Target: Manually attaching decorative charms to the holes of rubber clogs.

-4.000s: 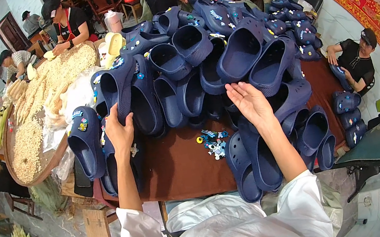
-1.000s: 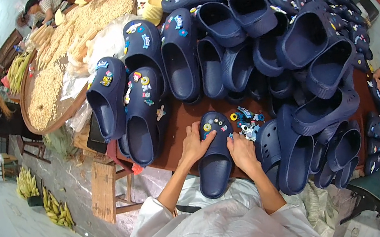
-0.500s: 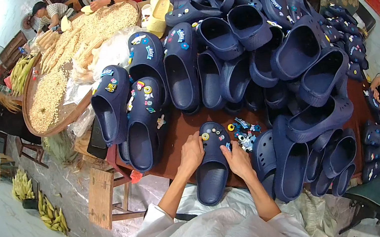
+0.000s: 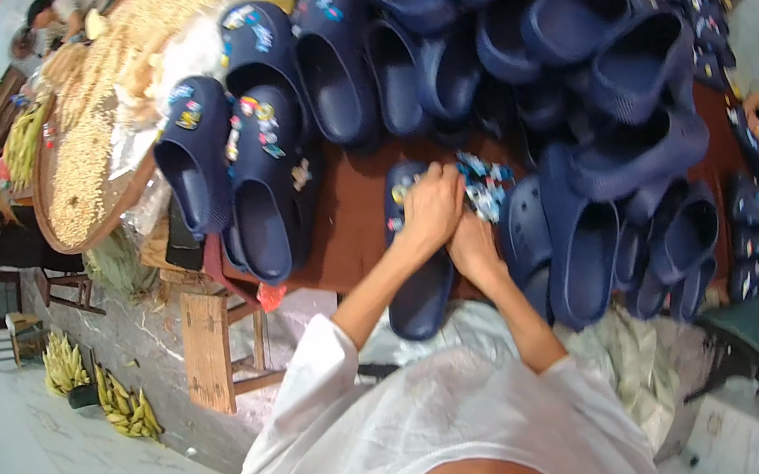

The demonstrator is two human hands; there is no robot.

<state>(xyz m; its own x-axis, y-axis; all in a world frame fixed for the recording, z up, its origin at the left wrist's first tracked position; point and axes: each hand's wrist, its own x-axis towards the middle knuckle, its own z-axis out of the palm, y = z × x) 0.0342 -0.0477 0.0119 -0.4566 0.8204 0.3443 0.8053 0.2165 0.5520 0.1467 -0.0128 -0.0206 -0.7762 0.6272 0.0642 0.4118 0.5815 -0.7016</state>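
Note:
A navy clog (image 4: 420,303) lies on the table in front of me, heel toward me, with small charms on its upper. My left hand (image 4: 435,207) reaches across the upper, fingers curled together at its right side. Whatever those fingers pinch is too small or hidden to make out. Right beside it, my right hand (image 4: 474,249) is closed at the clog's right edge, its fingertips partly hidden. Just beyond both hands sits a small pile of blue, white and black charms (image 4: 486,186).
Navy clogs (image 4: 593,240) are heaped to the right and behind; decorated ones (image 4: 267,206) stand at left. A round tray (image 4: 45,184) of pale kernels is at far left, near a wooden stool (image 4: 207,354). Other people work at the left and right edges.
My left hand has moved from the clog's left side across its upper, next to my right hand. The view has tilted, so the scene sits higher in the picture.

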